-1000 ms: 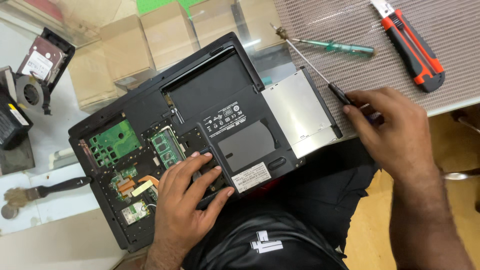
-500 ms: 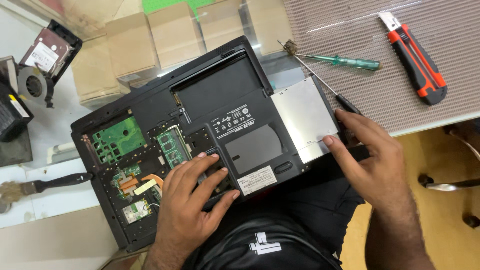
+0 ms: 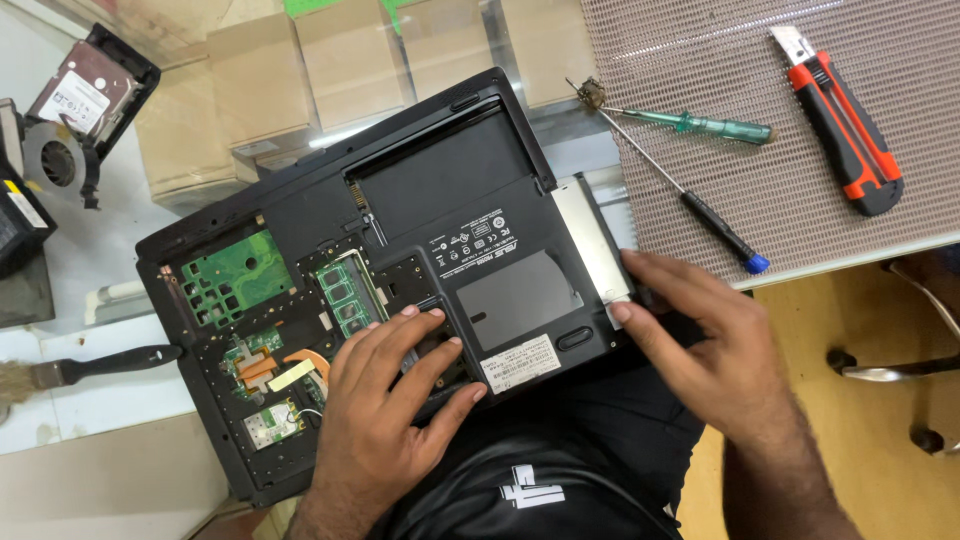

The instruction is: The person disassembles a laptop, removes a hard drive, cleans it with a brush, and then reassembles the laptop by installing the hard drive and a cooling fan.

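The left hand (image 3: pixel 385 400) lies flat, fingers spread, on the upturned laptop (image 3: pixel 400 250) (covers off); the right hand (image 3: pixel 705 345) – open – presses the silver optical drive (image 3: pixel 590 245) at its side, screwdrivers (image 3: pixel 690 205) just beyond.
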